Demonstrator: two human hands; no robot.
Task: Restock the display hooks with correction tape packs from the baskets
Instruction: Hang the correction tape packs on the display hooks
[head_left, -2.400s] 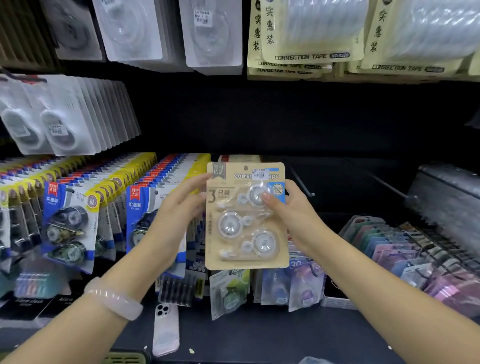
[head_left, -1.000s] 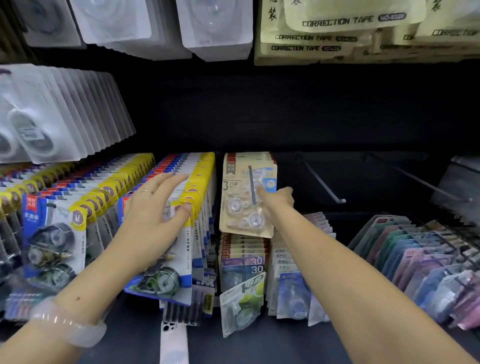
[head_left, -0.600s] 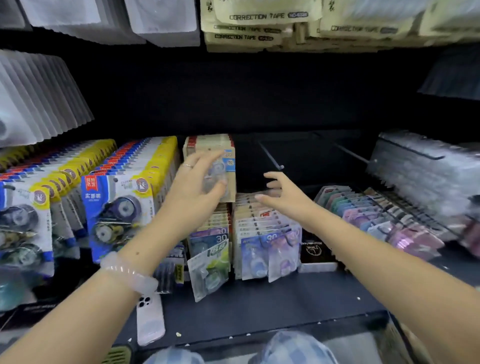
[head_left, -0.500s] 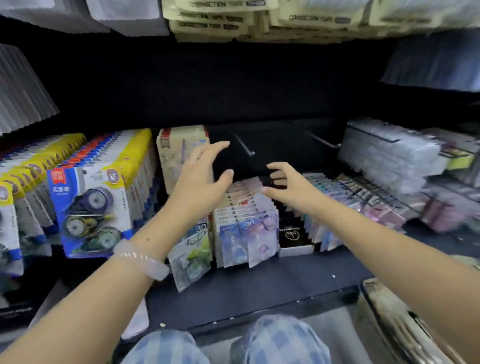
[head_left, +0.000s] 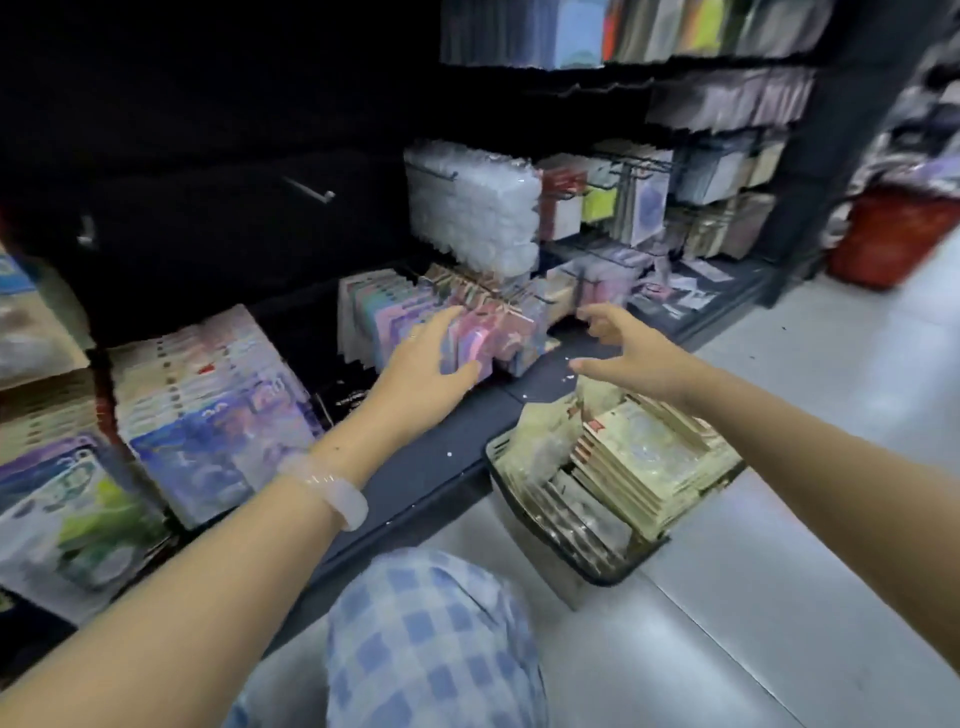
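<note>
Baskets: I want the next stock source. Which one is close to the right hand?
The black basket of beige packs under the right hand; the red basket stands far down the aisle.

Floor: pale grey tiles, glossy, with soft glare.
Display wall: black panel, dim and shadowed, with one bare metal hook jutting out.
Shelf: dark ledge low along the wall.
Far right: red bin standing on the floor, blurred.
Light: bright over the aisle, darker by the wall.
</note>
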